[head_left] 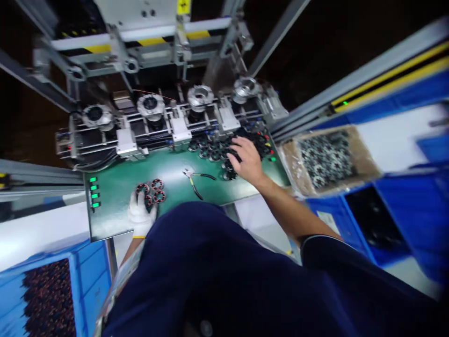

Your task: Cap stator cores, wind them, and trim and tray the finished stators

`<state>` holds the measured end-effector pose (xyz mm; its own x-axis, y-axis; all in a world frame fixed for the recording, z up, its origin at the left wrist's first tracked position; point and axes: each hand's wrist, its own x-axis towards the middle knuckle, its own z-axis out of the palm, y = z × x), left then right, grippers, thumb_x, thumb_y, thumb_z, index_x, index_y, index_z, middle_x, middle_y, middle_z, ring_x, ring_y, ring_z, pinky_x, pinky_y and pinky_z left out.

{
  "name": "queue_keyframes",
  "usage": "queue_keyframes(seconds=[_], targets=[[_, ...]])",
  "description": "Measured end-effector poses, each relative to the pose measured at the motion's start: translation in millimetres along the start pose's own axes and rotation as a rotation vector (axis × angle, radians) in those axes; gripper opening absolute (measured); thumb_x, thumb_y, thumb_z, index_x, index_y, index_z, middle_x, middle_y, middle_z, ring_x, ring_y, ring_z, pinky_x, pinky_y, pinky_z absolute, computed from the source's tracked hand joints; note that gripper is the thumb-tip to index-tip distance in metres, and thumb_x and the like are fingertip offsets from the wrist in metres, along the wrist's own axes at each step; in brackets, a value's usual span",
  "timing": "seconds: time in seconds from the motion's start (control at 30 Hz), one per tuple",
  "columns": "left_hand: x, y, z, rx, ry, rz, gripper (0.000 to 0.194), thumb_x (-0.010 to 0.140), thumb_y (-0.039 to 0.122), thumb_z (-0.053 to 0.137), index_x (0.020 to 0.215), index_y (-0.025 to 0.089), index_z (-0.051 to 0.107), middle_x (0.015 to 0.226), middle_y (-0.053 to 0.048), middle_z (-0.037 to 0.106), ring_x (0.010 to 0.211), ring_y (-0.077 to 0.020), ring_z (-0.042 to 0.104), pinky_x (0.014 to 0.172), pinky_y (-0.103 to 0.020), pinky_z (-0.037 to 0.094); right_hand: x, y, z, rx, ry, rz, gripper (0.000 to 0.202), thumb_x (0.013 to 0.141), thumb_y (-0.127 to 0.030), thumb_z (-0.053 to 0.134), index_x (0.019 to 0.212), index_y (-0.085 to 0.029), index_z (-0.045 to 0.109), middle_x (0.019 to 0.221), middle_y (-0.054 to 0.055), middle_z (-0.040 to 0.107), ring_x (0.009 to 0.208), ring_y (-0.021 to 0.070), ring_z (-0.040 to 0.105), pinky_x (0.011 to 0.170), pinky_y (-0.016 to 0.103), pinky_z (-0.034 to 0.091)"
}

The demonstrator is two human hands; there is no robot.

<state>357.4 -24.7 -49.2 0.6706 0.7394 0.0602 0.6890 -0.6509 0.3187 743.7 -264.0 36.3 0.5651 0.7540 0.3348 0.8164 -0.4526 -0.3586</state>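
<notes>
My left hand [140, 213], in a white glove, rests at the left of the green worktop with its fingers apart. Its fingertips touch a small group of copper-wound motor stators [159, 196]. My bare right hand [246, 159] is spread over a pile of black stators [213, 152] at the right of the worktop. Its fingers are stretched out and bent a little, and no part shows held in them. Between the hands lie diagonal cutters [192, 176] with open black-and-yellow handles.
Behind the worktop [115, 215] stands a winding machine with several round metal fixtures [150, 105]. A cardboard box [365, 161] of bare stator cores is at the right. At lower left a blue crate [75, 285] holds many wound parts. Green-lit buttons [94, 195] line the left edge.
</notes>
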Motion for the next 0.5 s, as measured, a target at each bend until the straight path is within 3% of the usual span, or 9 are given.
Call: queue_keyframes(seconds=[0.1, 0.2, 0.33, 0.5], targets=[[5, 4, -3.6, 0.015, -0.007, -0.007, 0.081, 0.08, 0.055, 0.071, 0.147, 0.014, 0.05, 0.158, -0.025, 0.044, 0.121, -0.0442, 0.062, 0.095, -0.056, 0.054, -70, 16, 7, -0.052, -0.108, 0.155, 0.028, 0.092, -0.036, 0.071, 0.11, -0.015, 0.074, 0.137, 0.019, 0.065, 0.139, 0.0365, 0.054, 0.118, 0.058, 0.047], [7, 6, -5.2, 0.037, 0.001, -0.002, 0.084, 0.078, 0.055, 0.072, 0.149, 0.016, 0.048, 0.158, -0.025, 0.044, 0.117, -0.0435, 0.063, 0.093, -0.057, 0.054, -107, 17, 18, -0.06, -0.163, 0.239, 0.031, 0.084, -0.033, 0.08, 0.109, -0.015, 0.077, 0.151, 0.019, 0.055, 0.147, 0.0424, 0.045, 0.116, 0.062, 0.047], [5, 3, -2.8, 0.061, 0.026, 0.002, 0.088, 0.078, 0.057, 0.072, 0.151, 0.017, 0.045, 0.161, -0.024, 0.04, 0.123, -0.0445, 0.061, 0.098, -0.059, 0.053, -114, 11, 29, -0.046, -0.215, 0.296, 0.034, 0.084, -0.025, 0.078, 0.117, -0.017, 0.077, 0.167, 0.015, 0.036, 0.156, 0.0454, 0.029, 0.118, 0.066, 0.04], [5, 1, -0.8, 0.07, 0.03, 0.003, 0.087, 0.08, 0.057, 0.072, 0.152, 0.017, 0.044, 0.161, -0.024, 0.04, 0.122, -0.0436, 0.061, 0.099, -0.058, 0.052, -99, 3, 34, -0.007, -0.236, 0.313, 0.026, 0.083, -0.017, 0.074, 0.108, -0.016, 0.079, 0.169, 0.016, 0.032, 0.159, 0.0435, 0.023, 0.122, 0.07, 0.032]])
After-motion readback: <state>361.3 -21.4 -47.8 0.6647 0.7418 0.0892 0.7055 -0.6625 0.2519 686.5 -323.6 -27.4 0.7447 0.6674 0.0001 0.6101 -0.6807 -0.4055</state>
